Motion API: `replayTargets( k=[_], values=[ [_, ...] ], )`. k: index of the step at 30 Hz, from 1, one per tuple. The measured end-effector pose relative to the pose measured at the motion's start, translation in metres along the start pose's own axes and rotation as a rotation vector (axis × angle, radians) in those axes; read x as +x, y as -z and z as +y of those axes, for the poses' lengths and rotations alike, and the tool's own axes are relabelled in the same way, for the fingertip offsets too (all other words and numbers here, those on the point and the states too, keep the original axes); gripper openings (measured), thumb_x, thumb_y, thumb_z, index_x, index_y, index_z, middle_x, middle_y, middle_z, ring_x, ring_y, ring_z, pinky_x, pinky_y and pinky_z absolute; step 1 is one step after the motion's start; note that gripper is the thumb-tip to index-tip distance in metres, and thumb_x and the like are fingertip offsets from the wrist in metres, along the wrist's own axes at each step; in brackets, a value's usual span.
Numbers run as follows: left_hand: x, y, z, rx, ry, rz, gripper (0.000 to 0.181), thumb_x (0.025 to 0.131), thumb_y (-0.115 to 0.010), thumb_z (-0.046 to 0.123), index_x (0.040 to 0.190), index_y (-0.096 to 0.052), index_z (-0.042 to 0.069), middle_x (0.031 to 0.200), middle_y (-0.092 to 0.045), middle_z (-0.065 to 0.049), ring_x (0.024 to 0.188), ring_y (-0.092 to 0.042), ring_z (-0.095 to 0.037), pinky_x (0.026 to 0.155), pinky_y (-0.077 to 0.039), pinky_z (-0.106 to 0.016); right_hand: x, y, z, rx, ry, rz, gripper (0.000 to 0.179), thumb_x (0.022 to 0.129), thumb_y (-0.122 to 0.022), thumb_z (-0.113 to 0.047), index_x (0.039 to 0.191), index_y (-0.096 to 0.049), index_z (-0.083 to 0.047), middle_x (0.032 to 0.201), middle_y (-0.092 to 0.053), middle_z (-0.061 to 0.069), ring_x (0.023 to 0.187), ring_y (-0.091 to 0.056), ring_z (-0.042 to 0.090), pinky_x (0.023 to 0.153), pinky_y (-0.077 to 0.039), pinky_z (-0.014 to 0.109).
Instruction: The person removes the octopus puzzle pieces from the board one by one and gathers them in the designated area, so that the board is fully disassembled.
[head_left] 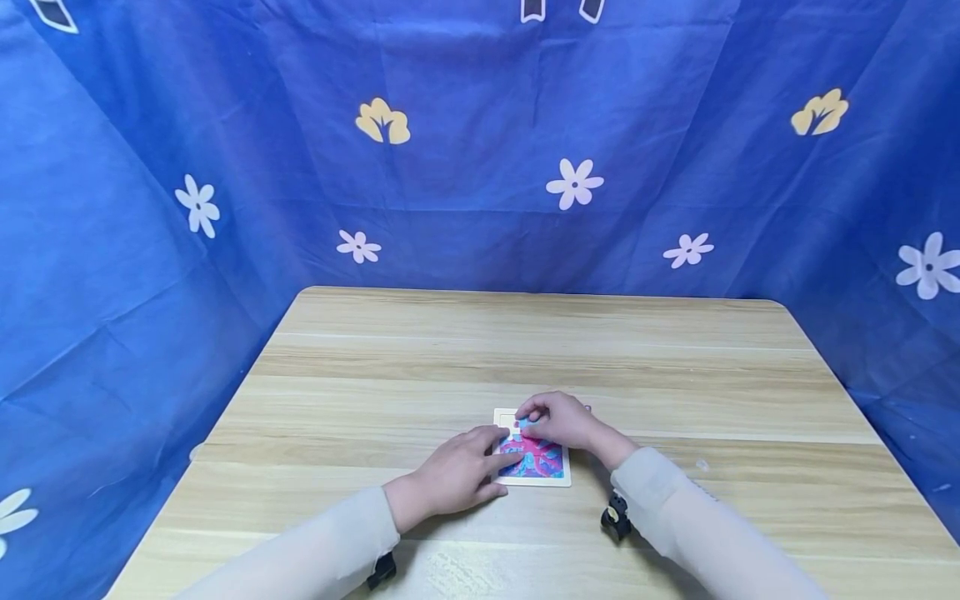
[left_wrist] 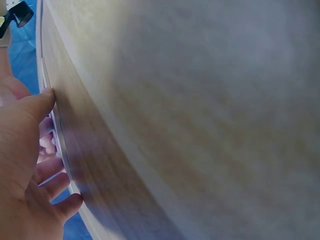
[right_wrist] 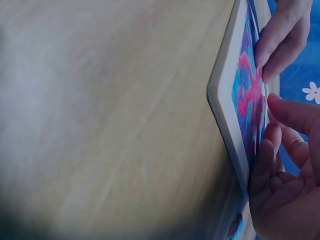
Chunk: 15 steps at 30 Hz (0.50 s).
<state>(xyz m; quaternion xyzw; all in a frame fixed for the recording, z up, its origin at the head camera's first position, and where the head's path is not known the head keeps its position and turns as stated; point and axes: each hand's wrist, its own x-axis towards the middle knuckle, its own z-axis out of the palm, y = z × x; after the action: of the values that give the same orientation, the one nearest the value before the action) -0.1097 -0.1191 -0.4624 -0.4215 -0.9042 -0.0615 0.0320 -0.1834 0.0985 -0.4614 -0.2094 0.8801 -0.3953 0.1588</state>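
Observation:
A small square jigsaw puzzle with a white frame lies on the table, its picture pink on blue and purple. Pale bare backing shows at its upper left corner. My left hand rests along the puzzle's left side, fingers spread, with some fingertips on the picture. Over the upper part, my right hand pinches a small blue and pink puzzle piece between thumb and fingers. In the right wrist view the right hand is low against the board, and the fingers mostly hide the piece.
Another small coloured piece lies on the wooden table beyond the board, largely behind the right hand in the head view. Black wrist devices sit under both sleeves. A blue flowered cloth hangs behind the table.

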Motion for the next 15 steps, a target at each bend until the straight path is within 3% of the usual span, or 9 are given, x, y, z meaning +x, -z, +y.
replayTargets(
  k=[8,15],
  values=[
    [-0.0008,-0.0011,-0.0006,0.009,-0.007,0.006,0.049,0.091,-0.061,0.046,0.133,-0.059,0.021,0.136,-0.047,-0.015,0.126,-0.046,-0.029,0.102,-0.04,-0.04,0.0006,-0.004,-0.0015,-0.123,0.046,0.007,0.017,0.081,-0.076,-0.016,0.097,-0.073,-0.018,0.086,-0.06,-0.009,0.085,-0.054,0.012,0.081,-0.046,0.034],
    [-0.0007,-0.0007,-0.0004,0.01,-0.009,0.011,0.049,0.09,-0.061,0.045,0.133,-0.059,0.021,0.135,-0.047,-0.016,0.125,-0.046,-0.029,0.103,-0.04,-0.039,-0.0024,-0.0045,-0.0039,-0.123,0.057,0.023,0.014,0.082,-0.075,-0.014,0.095,-0.072,-0.018,0.097,-0.059,-0.004,0.102,-0.054,0.022,0.093,-0.043,0.045]
  ],
)
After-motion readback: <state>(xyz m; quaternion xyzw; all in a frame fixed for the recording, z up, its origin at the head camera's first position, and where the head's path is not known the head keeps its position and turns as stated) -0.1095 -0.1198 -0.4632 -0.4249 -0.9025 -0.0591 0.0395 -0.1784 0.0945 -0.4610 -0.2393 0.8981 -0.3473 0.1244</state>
